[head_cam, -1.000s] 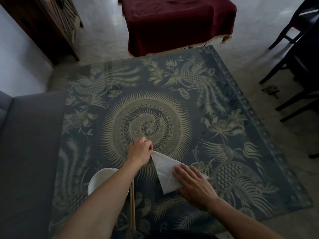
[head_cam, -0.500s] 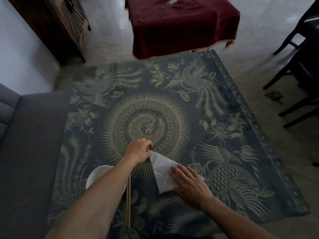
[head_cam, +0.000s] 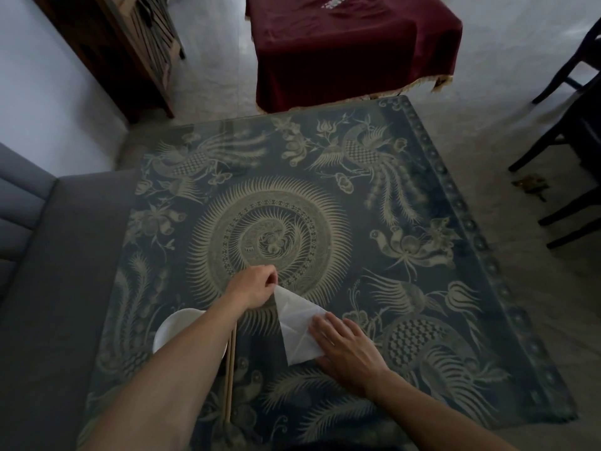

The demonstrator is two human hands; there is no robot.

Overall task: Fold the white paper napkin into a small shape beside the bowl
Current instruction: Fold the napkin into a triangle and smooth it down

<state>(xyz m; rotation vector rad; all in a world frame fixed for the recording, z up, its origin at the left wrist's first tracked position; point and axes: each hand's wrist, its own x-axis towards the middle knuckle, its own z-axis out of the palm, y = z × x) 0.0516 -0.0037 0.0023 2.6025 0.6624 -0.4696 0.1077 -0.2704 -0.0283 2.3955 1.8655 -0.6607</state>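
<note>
Your left hand (head_cam: 255,288) pinches the napkin (head_cam: 297,323) top corner; your right hand (head_cam: 348,351) lies flat on its lower right. Long axis runs away from you, bowl (head_cam: 172,330) left.

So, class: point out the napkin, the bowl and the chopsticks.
napkin (head_cam: 299,330), head view, creased middle.
bowl (head_cam: 172,327), head view, left rim.
chopsticks (head_cam: 230,369), head view, mid-shaft.
</note>
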